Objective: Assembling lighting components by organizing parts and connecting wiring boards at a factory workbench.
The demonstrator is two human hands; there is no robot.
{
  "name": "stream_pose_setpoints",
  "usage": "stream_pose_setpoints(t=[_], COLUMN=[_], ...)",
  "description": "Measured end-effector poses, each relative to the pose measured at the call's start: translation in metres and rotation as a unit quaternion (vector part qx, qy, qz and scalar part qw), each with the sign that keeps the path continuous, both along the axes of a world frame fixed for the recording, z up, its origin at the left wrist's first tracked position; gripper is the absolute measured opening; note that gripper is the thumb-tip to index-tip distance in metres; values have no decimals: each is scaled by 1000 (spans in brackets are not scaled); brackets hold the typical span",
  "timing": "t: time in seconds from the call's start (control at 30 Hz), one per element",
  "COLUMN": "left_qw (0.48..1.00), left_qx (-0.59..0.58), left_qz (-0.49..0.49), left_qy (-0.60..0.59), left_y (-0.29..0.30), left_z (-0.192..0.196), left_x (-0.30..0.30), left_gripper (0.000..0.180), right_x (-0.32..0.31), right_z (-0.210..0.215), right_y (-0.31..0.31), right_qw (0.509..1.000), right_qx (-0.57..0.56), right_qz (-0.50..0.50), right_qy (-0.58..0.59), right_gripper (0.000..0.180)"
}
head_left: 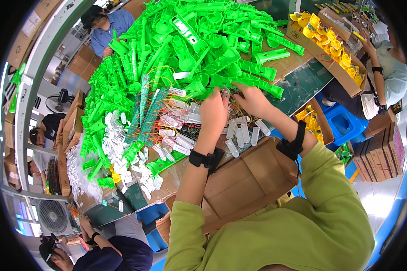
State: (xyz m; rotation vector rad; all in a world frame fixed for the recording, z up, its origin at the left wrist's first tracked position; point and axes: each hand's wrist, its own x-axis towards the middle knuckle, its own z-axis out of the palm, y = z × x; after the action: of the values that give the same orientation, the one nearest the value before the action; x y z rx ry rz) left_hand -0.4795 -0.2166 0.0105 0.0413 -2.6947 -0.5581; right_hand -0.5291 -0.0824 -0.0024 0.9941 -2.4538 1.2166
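Note:
In front of me, at the near edge of the green pile, my left hand (213,110) is closed in a pinch around a small greyish piece (225,92) whose kind I cannot make out. My right hand (252,100) is beside it, fingers bent in toward the same piece; whatever sits between them is hidden. Below and left of the hands lie clear plastic covers (182,143) tangled with red and yellow wires. Green circuit board strips (147,131) lean there too. More clear covers (244,133) rest right of my left wrist.
A large heap of green plastic shells (185,49) covers the table. White plastic parts (117,140) lie at left. An open cardboard box (248,176) is against my front. Yellow parts fill a carton (334,54) at right, near a blue stool (343,122). Co-workers sit around.

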Motion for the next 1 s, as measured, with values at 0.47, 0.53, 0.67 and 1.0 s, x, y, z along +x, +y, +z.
stream_pose_setpoints(t=[0.47, 0.53, 0.67, 1.0], left_qw=[969, 939, 982, 969], left_qx=[8, 279, 110, -32], left_qz=[-174, -195, -145, -86], left_qy=[174, -47, 47, 230], left_y=[-11, -2, -5, -2], left_z=[36, 37, 20, 18], left_x=[3, 0, -9, -7], left_gripper=[53, 41, 23, 31], right_x=[1, -2, -1, 2], right_z=[42, 33, 23, 16], right_y=[21, 18, 21, 26], right_qw=[965, 962, 992, 986], right_qx=[-59, -154, -41, 1], right_qz=[161, 168, 104, 82], right_qy=[-197, -149, -62, -144], right_gripper=[42, 43, 42, 50])
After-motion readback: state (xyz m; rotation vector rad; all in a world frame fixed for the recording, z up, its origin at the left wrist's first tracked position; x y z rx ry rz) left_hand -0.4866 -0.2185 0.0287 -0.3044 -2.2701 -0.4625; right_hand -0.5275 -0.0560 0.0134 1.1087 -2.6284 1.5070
